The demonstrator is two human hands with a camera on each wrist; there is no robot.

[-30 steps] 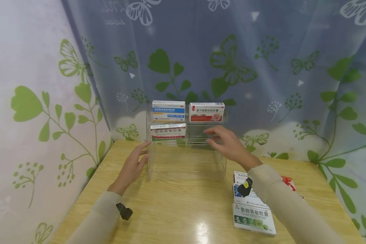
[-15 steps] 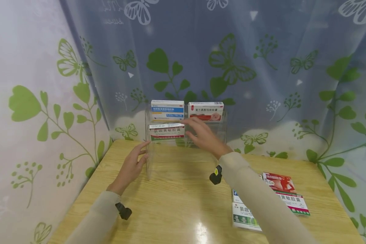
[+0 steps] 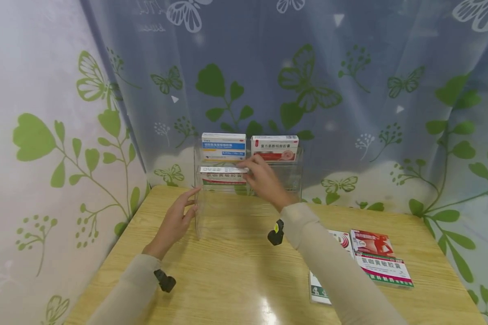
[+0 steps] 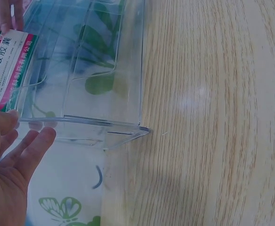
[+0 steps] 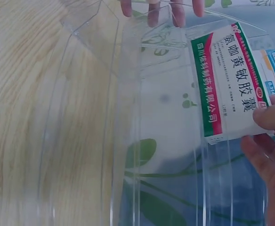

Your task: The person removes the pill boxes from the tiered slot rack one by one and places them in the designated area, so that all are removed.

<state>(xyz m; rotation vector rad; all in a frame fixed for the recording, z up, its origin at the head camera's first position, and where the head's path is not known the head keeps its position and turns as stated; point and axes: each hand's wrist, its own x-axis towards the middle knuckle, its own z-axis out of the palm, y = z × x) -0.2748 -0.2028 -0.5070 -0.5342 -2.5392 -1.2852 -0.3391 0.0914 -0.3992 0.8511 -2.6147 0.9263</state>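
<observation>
A clear acrylic display rack point(image 3: 268, 174) with tiered shelves stands at the back of the table. My right hand point(image 3: 266, 180) pinches the right end of a white medicine box point(image 3: 223, 177) with red and green stripes, on the rack's left side below the top tier. In the right wrist view, thumb and fingers hold that medicine box point(image 5: 231, 84) by one end, and it sits tilted. My left hand point(image 3: 175, 221) rests its fingertips against the rack's left side panel. In the left wrist view the left fingers point(image 4: 36, 148) touch the panel's outer face.
On the top tier stand a blue-and-white medicine box point(image 3: 223, 148) and a red-and-white one point(image 3: 274, 149). Several more boxes lie at the table's right, including a red box point(image 3: 372, 244) and a striped box point(image 3: 386, 270). A patterned curtain point(image 3: 309, 90) hangs behind the rack.
My right hand has moved left from the rack's right part to the striped box and now grips its end. That box has tipped slightly forward. The left hand stays put.
</observation>
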